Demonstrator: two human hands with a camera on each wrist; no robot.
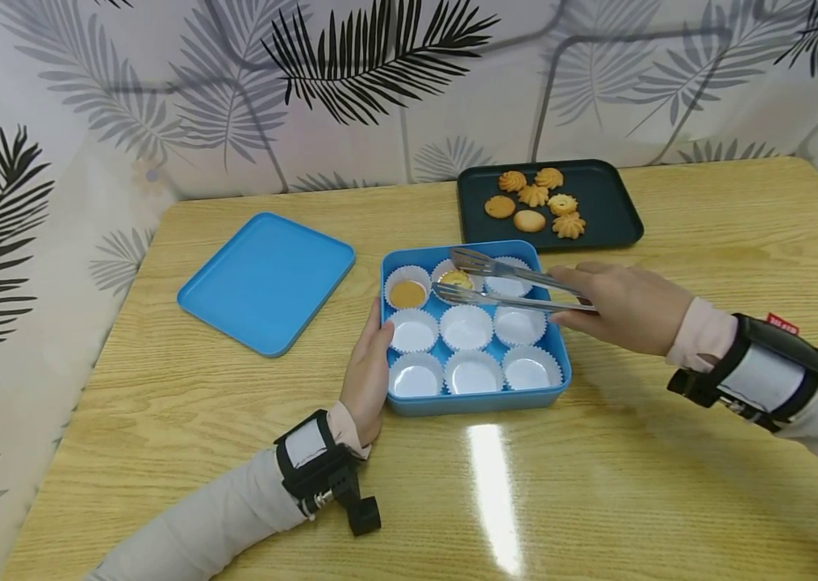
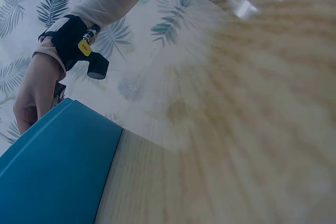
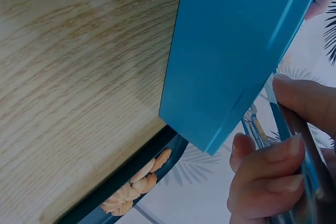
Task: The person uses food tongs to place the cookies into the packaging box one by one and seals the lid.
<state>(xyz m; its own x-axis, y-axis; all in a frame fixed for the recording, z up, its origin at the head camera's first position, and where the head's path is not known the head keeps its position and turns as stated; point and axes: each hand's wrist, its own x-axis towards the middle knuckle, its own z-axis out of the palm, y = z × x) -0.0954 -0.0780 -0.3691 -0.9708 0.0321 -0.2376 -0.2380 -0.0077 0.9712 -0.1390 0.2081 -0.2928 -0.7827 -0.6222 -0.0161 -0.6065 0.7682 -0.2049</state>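
My right hand [image 1: 619, 305] grips metal tongs [image 1: 525, 278] over the back row of a blue box [image 1: 477, 401]. The tongs' arms stand apart, their ends above and beside a cookie [image 1: 456, 279] in the back middle paper cup. In the back left cup lies a flat round brown cookie [image 1: 407, 294]. The other cups, such as the front middle paper cup [image 1: 473, 375], show white bottoms. My left hand [image 1: 365, 379] rests along the box's left wall, fingers fairly straight. In the right wrist view, fingers [image 3: 268, 177] curl round the tongs' handle.
A dark tray [image 1: 615, 218] with several cookies [image 1: 532, 198] stands behind the box, towards the right. On the left lies a blue lid [image 1: 267, 282], flat on the wooden table [image 1: 235, 403]. A leaf-patterned cloth [image 1: 351, 145] rises behind the table.
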